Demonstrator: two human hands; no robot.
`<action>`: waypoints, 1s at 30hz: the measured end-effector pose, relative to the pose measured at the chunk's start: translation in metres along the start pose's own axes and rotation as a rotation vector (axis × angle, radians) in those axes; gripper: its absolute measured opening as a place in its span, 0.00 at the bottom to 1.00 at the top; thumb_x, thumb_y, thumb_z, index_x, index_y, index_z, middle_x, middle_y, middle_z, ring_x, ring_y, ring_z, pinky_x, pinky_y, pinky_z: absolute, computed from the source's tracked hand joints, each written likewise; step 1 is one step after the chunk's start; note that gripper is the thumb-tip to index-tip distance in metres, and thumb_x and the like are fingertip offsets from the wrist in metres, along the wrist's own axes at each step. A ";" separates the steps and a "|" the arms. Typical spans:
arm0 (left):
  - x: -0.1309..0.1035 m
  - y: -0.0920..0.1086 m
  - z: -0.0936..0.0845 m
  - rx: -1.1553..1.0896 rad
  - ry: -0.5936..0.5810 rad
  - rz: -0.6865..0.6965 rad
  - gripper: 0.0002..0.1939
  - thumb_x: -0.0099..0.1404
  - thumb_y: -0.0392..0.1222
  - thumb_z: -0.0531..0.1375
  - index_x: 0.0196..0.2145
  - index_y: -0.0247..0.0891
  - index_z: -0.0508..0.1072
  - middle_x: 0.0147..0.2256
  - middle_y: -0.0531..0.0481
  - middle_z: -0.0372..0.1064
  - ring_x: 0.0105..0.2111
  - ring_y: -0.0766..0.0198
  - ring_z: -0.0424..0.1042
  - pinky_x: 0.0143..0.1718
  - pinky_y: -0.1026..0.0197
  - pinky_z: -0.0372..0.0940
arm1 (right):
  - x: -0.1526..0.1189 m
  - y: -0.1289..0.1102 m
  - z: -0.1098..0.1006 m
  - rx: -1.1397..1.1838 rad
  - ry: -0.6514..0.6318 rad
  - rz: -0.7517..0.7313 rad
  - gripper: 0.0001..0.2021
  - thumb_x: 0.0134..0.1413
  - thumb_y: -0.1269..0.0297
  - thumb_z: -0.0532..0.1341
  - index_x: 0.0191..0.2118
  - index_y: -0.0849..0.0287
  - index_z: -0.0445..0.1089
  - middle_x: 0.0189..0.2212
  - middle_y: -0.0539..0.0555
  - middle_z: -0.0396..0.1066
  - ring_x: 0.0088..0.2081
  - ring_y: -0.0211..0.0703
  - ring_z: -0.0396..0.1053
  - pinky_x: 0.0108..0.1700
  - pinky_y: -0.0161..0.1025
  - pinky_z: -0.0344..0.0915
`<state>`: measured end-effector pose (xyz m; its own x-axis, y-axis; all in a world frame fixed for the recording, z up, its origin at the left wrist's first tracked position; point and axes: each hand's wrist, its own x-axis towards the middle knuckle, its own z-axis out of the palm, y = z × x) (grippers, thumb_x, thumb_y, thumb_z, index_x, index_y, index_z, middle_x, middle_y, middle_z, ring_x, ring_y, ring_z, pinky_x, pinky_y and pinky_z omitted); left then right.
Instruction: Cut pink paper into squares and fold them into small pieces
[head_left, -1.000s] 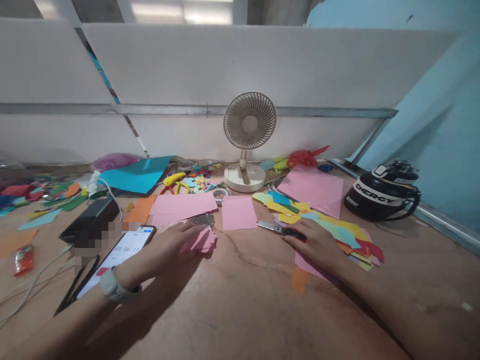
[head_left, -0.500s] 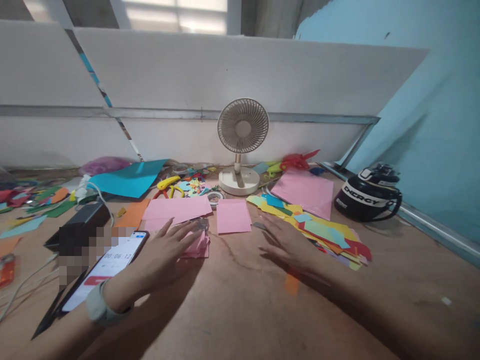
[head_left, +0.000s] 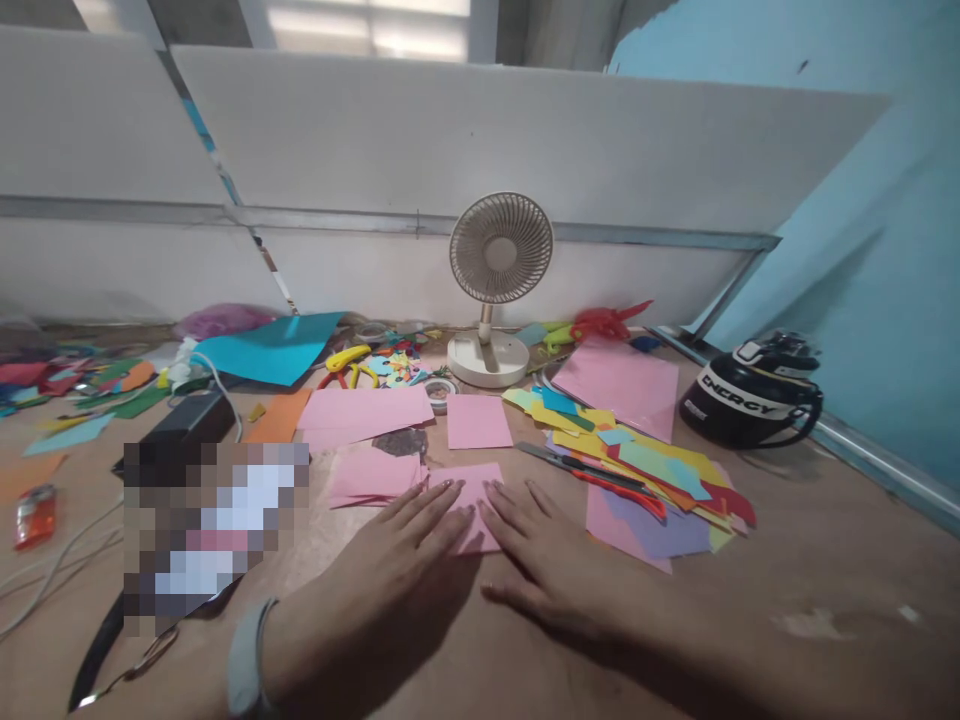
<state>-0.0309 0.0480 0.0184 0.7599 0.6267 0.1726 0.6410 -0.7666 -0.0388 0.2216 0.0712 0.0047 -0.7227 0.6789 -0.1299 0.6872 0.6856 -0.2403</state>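
Observation:
Both hands rest on a pink paper square (head_left: pixel 487 482) lying on the table in front of me. My left hand (head_left: pixel 409 545) lies flat, its fingers spread over the paper's left part. Over the right part lies my right hand (head_left: pixel 536 545), fingers apart and thumb out. Just left of this square is a small stack of pink pieces (head_left: pixel 375 474). Another pink square (head_left: pixel 478 422) sits farther back, beside a larger pink sheet (head_left: pixel 360 412). To the right, a cutter knife (head_left: pixel 619 478) with an orange-red handle rests on colored paper scraps (head_left: pixel 667 530).
A small fan (head_left: pixel 489 360) stands at the back. A black flask (head_left: pixel 750 395) is at the right. On the left are a black box (head_left: pixel 187 425), a blurred-out phone, cables and an orange lighter (head_left: pixel 35 517). Yellow-handled pliers (head_left: pixel 349 358) and a blue sheet (head_left: pixel 277 348) lie behind.
Both hands have moved inward and down onto a pink square. The left hand has uncovered the pink stack, the right hand the cutter knife. The view has shifted slightly.

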 end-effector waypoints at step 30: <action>-0.009 0.029 0.008 -0.051 0.349 0.075 0.24 0.68 0.37 0.56 0.61 0.36 0.65 0.57 0.45 0.70 0.58 0.55 0.67 0.63 0.52 0.59 | 0.010 0.004 0.004 0.422 0.361 0.138 0.17 0.57 0.62 0.66 0.25 0.58 0.58 0.25 0.47 0.62 0.29 0.39 0.59 0.31 0.35 0.52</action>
<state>-0.0185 0.0211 0.0079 0.7164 0.4896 0.4970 0.5718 -0.8202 -0.0163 0.2170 0.0798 -0.0012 -0.5066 0.8521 0.1318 0.6306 0.4704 -0.6174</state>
